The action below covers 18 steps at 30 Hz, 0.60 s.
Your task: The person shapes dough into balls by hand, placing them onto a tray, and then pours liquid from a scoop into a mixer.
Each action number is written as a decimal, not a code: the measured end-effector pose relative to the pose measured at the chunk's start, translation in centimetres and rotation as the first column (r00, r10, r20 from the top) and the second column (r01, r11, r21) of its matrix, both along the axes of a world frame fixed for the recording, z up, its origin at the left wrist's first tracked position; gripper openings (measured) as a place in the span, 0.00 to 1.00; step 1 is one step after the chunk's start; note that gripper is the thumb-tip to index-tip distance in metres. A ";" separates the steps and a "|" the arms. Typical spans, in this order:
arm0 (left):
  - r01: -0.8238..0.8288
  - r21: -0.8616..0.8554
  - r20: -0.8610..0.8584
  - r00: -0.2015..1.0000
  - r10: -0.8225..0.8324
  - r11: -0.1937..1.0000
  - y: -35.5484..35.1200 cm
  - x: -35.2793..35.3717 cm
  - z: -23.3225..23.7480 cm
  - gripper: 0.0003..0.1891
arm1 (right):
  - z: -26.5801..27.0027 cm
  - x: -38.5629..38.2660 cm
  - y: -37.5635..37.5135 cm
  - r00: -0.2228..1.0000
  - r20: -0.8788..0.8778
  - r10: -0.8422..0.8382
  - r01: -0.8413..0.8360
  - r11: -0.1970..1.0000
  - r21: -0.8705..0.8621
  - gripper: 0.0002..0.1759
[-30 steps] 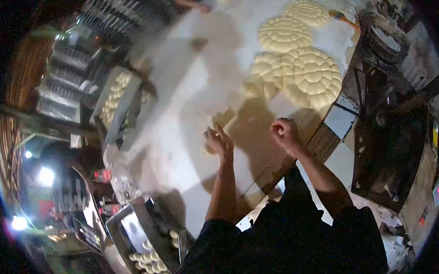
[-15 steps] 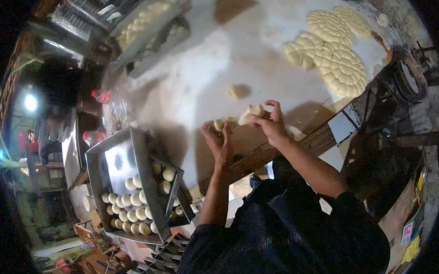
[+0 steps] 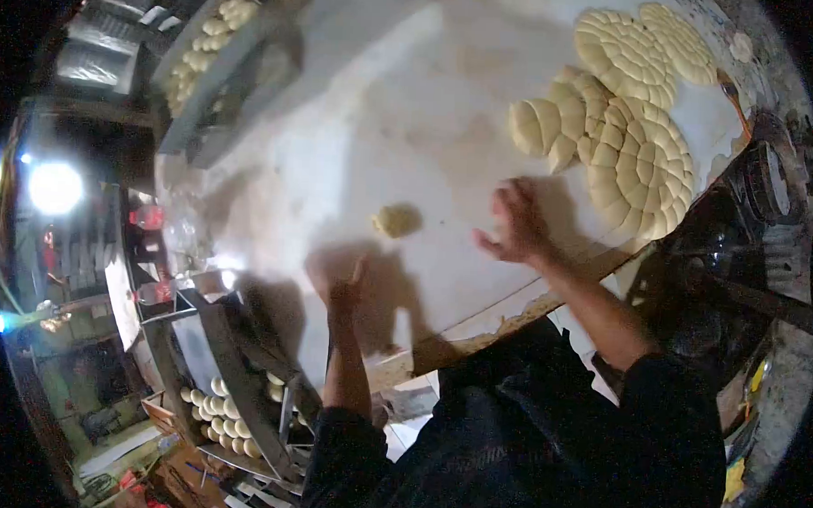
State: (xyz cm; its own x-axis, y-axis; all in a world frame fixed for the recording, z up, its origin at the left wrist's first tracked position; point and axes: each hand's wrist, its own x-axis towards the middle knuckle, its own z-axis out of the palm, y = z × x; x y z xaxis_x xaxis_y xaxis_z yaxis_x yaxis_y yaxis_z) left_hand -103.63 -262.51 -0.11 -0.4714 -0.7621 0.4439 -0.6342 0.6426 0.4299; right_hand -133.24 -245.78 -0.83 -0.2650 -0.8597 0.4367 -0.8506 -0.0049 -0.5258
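My left hand (image 3: pixel 336 274) is over the pale work table (image 3: pixel 430 103), blurred by motion, so its fingers cannot be made out well. To its upper right a small lump of dough (image 3: pixel 396 220) lies on the table. My right hand (image 3: pixel 517 224) hovers to the right of that lump, its thumb and fingers apart, with no dough visible in it. Above my right hand lies a partly arranged cluster of dough pieces (image 3: pixel 536 126), touching a large round of scored-looking dough (image 3: pixel 642 168).
Two more dough rounds (image 3: pixel 624 56) lie at the upper right, near a wooden-handled tool (image 3: pixel 737 102). Trays hold dough balls at the lower left (image 3: pixel 222 409) and upper left (image 3: pixel 208 45). Red-capped clear containers (image 3: pixel 181 237) stand at the left edge.
The dough pieces that were in both hands are no longer seen there. My hands have moved apart, and my right fingers have spread. The camera view has shifted.
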 end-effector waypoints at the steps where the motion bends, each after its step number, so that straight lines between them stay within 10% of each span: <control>1: -0.030 0.184 -0.142 0.988 0.057 0.982 1.5 -2.3 0.5 0.20 | -0.5 1.7 -0.8 0.995 0.097 0.013 -0.014 1.000 0.007 0.19; 3: -0.012 0.384 -0.140 0.988 0.070 0.923 4.9 -2.6 -0.8 0.18 | -1.6 6.0 0.8 0.992 0.029 0.122 -0.123 0.991 0.055 0.22; 4: -0.058 0.316 0.103 0.994 0.027 0.947 7.5 -2.4 -0.3 0.15 | -1.6 7.0 3.0 0.966 0.027 0.257 -0.258 0.961 0.099 0.20; 5: 0.086 -0.004 -0.008 0.996 -0.086 0.996 9.8 0.6 -5.4 0.15 | -2.0 6.5 4.8 0.921 0.026 0.388 -0.388 0.911 0.139 0.19; 6: 0.188 0.035 0.480 0.858 -0.181 0.982 11.3 3.7 -5.2 0.14 | -3.2 4.5 5.6 0.918 0.023 0.396 -0.396 0.909 0.129 0.19; 7: 0.184 0.028 0.484 0.858 -0.174 0.983 11.0 7.8 -6.9 0.14 | -4.8 2.5 6.9 0.912 -0.042 0.407 -0.403 0.911 0.084 0.17; 9: 0.114 0.849 -0.276 0.928 0.250 0.515 8.6 14.5 -11.6 0.26 | -4.0 -1.6 6.2 0.874 -0.219 0.434 -0.430 0.900 0.069 0.13; 13: -0.281 0.245 0.217 0.949 0.230 0.928 -0.1 6.1 -5.3 0.14 | 0.0 -0.5 -2.2 0.982 -0.052 0.182 -0.177 0.981 0.074 0.08; 15: -0.116 0.524 -0.054 0.984 0.169 0.844 2.1 0.3 -2.2 0.16 | -1.0 2.3 -2.5 0.985 0.056 0.162 -0.167 0.981 0.098 0.06; 18: -0.069 0.278 0.161 0.987 0.025 0.958 7.6 4.3 -3.9 0.18 | -2.5 1.4 2.4 0.925 -0.052 0.378 -0.376 0.926 0.035 0.09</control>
